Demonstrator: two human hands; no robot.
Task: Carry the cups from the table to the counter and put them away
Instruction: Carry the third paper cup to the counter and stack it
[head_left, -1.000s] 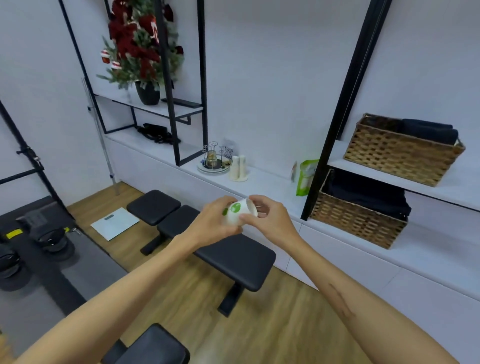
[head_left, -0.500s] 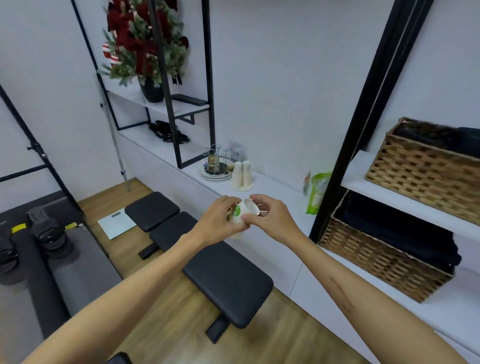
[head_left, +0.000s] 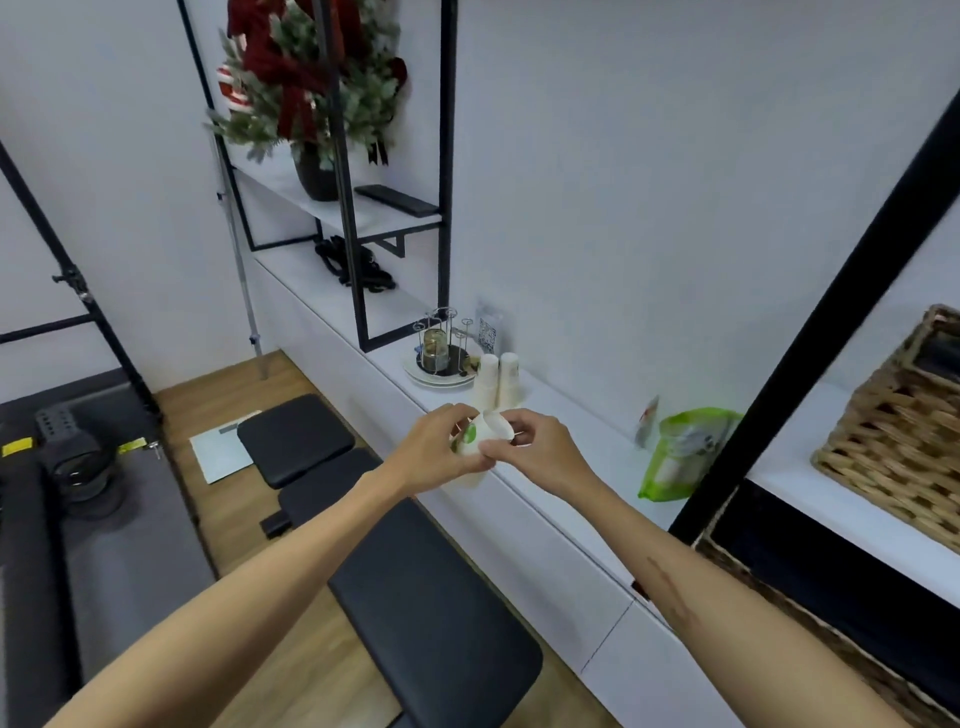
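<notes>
Because the cups (head_left: 480, 439) are small, light paper ones, both hands share them in mid-air just short of the front edge of the counter (head_left: 566, 415), above the black bench (head_left: 426, 597) that stands along it. The left hand (head_left: 436, 452) wraps around the side with the green mark, fingers curled closed on the wall, while the right hand (head_left: 540, 452) pinches the rim from the other side with thumb and fingertips; this looks like nesting or steadying a small stack so it travels as one piece, though how many cups are nested I cannot tell. The open mouth tilts up and toward the wall. Two stacks of white cups (head_left: 497, 379) stand upside down on the counter near its back edge, just beside a round tray with a wire rack (head_left: 441, 358), which suggests the held cups belong on those stacks. A green pouch (head_left: 680, 457) stands further right along the counter, well clear.
</notes>
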